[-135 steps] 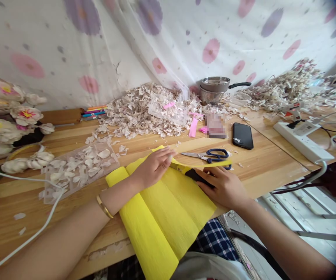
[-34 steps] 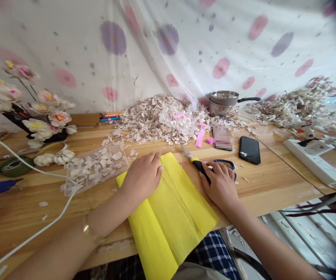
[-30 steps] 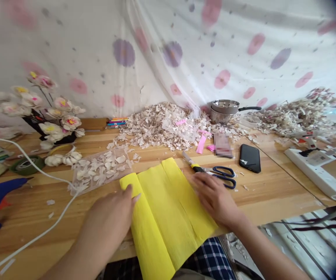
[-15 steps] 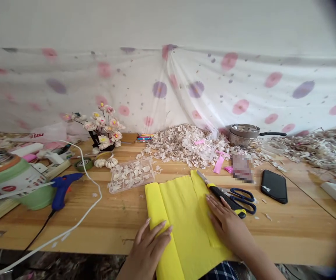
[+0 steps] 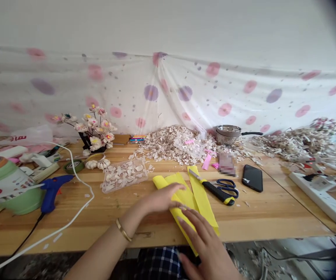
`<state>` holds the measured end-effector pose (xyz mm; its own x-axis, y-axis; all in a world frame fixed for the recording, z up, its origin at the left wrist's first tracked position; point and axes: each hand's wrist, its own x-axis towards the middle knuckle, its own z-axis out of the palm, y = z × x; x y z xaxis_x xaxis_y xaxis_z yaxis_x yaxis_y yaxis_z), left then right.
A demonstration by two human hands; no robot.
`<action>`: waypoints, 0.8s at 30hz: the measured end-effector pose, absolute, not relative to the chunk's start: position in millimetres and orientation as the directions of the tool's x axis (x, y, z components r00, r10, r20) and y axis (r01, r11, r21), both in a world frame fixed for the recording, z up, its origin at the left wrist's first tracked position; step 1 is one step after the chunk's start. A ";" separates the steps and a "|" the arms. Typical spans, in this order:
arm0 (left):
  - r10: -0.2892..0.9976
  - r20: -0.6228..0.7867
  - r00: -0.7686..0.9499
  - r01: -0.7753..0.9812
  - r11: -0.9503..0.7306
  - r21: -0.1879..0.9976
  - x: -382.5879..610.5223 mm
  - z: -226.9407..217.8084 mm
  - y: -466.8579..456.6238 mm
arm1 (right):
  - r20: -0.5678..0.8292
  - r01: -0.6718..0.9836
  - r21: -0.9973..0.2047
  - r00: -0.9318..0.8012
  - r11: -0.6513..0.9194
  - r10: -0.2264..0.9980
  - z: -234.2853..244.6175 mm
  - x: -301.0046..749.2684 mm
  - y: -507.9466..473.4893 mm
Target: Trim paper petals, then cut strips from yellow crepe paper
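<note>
A partly rolled sheet of yellow crepe paper (image 5: 182,182) lies at the table's front, its roll on the left side. My left hand (image 5: 166,197) reaches across from the left, fingers curved over the roll and closed on it. Lower down, my right hand (image 5: 203,237) rests over the roll with fingers stretched and slightly apart; its thumb points toward my lap. A cut yellow strip (image 5: 204,198) lies along the right side of the paper. Just beyond it sit a black and yellow utility knife (image 5: 214,190), blade out, and blue-handled scissors (image 5: 227,188).
Left stand a blue glue gun (image 5: 51,190), a white cable (image 5: 81,208) and a green pot (image 5: 16,186). Behind are a clear tray of petals (image 5: 127,175), artificial flowers (image 5: 96,128) and a petal heap (image 5: 173,146). A phone (image 5: 252,178) and power strip (image 5: 316,198) lie right.
My left hand has moved up and right along the roll, and my right hand has come down and left onto it. The roll now covers more of the sheet and slants. The view has shifted right.
</note>
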<state>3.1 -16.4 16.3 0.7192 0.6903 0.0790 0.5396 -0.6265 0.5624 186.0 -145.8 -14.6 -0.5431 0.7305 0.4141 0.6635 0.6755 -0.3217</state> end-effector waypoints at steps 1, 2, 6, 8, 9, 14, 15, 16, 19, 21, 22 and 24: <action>0.732 0.107 0.672 0.570 -0.605 0.556 0.8 19.2 -10.4 | 0.348 0.686 -0.323 -0.555 0.652 0.756 -22.3 182.8 -145.6; 0.764 0.136 0.630 0.595 -0.588 0.548 -2.3 22.7 -5.7 | 0.284 0.717 -0.334 -0.542 0.611 0.791 -29.7 180.7 -144.3; 0.775 0.179 0.606 0.621 -0.602 0.502 -12.3 35.2 -2.6 | 0.167 0.752 -0.497 -0.407 0.433 0.898 -46.1 183.1 -135.5; 0.745 0.165 0.646 0.609 -0.634 0.476 -12.9 35.7 -9.2 | 0.188 0.660 -0.660 -0.317 0.358 0.930 -47.4 189.2 -130.4; 0.726 0.155 0.670 0.600 -0.652 0.463 -12.3 34.2 -13.5 | 0.187 0.586 -0.748 -0.263 0.311 0.946 -47.7 192.7 -127.7; 0.597 0.053 0.800 0.533 -0.749 0.395 -7.4 16.4 -30.8 | 0.176 0.477 -0.851 -0.132 0.218 0.975 -48.1 204.9 -120.1; 0.573 0.026 0.819 0.520 -0.761 0.388 -6.5 12.1 -31.6 | 0.195 0.567 -0.788 -0.141 0.241 0.971 -47.1 205.5 -121.1; 0.548 0.003 0.836 0.505 -0.772 0.386 -5.4 8.0 -31.1 | 0.205 0.658 -0.705 -0.165 0.262 0.965 -45.7 205.6 -123.0; 0.481 -0.029 0.876 0.451 -0.798 0.400 -2.0 -1.7 -23.1 | 0.105 0.810 -0.504 -0.285 0.298 0.953 -41.7 205.2 -130.3; 0.450 -0.022 0.893 0.419 -0.811 0.410 -0.5 -4.7 -14.4 | 0.010 0.827 -0.474 -0.337 0.301 0.941 -41.1 207.1 -133.0; 0.440 0.000 0.898 0.402 -0.819 0.410 -0.4 -4.9 -9.8 | -0.008 0.813 -0.502 -0.347 0.296 0.938 -41.2 209.1 -133.0; 0.457 0.035 0.889 0.406 -0.820 0.404 -1.7 -3.2 -1.9 | 0.021 0.726 -0.641 -0.309 0.250 0.951 -40.8 215.0 -130.3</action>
